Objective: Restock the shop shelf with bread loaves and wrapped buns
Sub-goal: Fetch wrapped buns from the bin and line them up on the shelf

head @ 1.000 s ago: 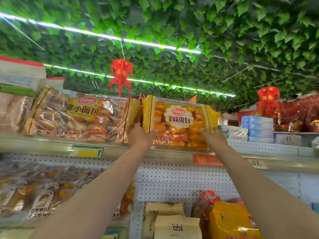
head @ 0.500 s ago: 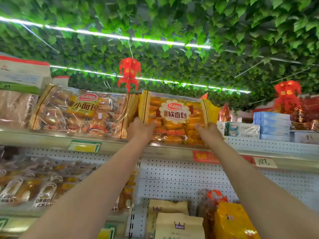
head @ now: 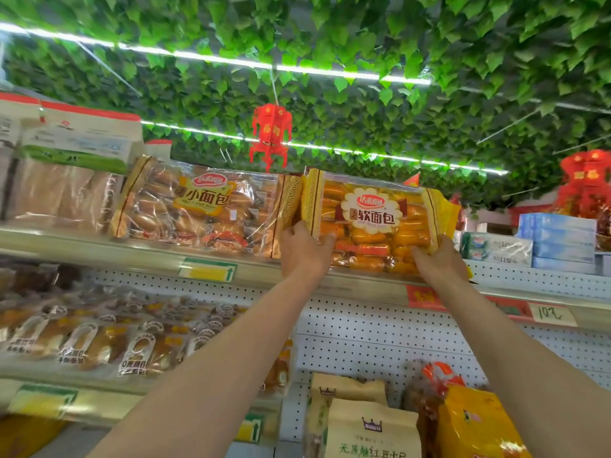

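Both hands are raised to the top shelf [head: 363,285], gripping one orange pack [head: 370,223] of wrapped buns by its lower corners. Left hand [head: 304,251] has its fingers curled over the pack's bottom-left corner; right hand [head: 438,262] pinches the bottom-right corner where the yellow end seal folds. The pack stands tilted back, label facing out, its lower edge at or just above the shelf lip; I cannot tell whether it rests there yet.

To finish the placement well, I would keep the grip low and even, seat the lower edge fully behind the lip, then let go with both hands together so the soft buns are not squashed and the pack does not tip forward.

Edges matter here. On the left the pack's seal touches the end of the clear pack [head: 205,206] beside it, so no sideways room remains there. To the right there is a gap before the green boxes [head: 496,247] and blue boxes [head: 558,241], so any straightening should go that way. Above, a red lantern [head: 271,133] hangs beyond the packs, apart from them. Depth behind the pack is hidden.
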`<control>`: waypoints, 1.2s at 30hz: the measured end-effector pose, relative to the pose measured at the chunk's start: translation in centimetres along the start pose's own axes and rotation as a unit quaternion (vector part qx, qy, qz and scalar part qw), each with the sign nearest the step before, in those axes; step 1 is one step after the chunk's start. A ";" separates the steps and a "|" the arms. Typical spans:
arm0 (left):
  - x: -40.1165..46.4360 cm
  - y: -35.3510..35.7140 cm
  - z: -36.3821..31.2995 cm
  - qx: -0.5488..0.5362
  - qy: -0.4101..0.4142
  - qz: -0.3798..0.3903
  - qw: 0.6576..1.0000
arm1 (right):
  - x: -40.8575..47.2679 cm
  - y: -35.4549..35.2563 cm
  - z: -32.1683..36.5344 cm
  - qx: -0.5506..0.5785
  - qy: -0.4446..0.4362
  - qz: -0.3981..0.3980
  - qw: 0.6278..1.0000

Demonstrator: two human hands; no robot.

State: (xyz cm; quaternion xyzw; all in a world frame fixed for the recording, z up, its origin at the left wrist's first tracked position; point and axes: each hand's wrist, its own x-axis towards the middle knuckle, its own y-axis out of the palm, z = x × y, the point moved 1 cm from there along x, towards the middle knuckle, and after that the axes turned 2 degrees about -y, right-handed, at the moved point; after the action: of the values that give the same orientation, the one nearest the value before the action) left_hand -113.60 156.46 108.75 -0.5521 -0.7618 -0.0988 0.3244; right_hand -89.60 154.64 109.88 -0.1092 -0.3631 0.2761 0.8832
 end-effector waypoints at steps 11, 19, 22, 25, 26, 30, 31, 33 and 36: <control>0.2 -6.9 3.5 -0.102 -0.014 0.087 0.991 | -6.8 3.3 7.9 0.020 -0.061 -0.082 0.995; 3.0 -18.7 9.7 -0.064 -0.035 0.052 0.996 | -14.9 10.1 17.6 0.089 -0.073 -0.018 0.993; 3.6 -23.6 12.5 -0.047 -0.054 0.044 0.996 | -18.2 13.2 20.9 0.111 -0.071 0.011 0.991; 4.3 -28.4 15.6 -0.045 -0.066 0.030 0.996 | -21.5 16.1 24.0 0.132 -0.064 0.039 0.988; 4.5 -30.0 16.6 -0.042 -0.069 0.022 0.997 | -22.6 16.8 25.0 0.138 -0.062 0.047 0.987; 5.7 -35.3 19.9 -0.037 -0.069 -0.004 0.997 | -25.4 20.1 28.4 0.166 -0.069 0.070 0.981; 5.9 -36.3 20.5 -0.040 -0.069 -0.011 0.997 | -26.1 20.8 29.2 0.183 -0.072 0.080 0.977; 6.3 -38.0 21.5 -0.041 -0.069 -0.017 0.997 | -27.5 22.0 30.7 0.208 -0.075 0.101 0.970; 6.7 -39.7 22.4 -0.034 -0.071 -0.029 0.996 | -29.2 23.6 32.4 0.230 -0.085 0.128 0.961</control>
State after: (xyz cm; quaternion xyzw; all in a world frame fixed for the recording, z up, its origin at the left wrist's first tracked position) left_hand -159.36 158.30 103.75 -0.5465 -0.7946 -0.0945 0.2471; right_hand -139.01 157.23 106.67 0.0753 -0.3465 0.4710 0.8077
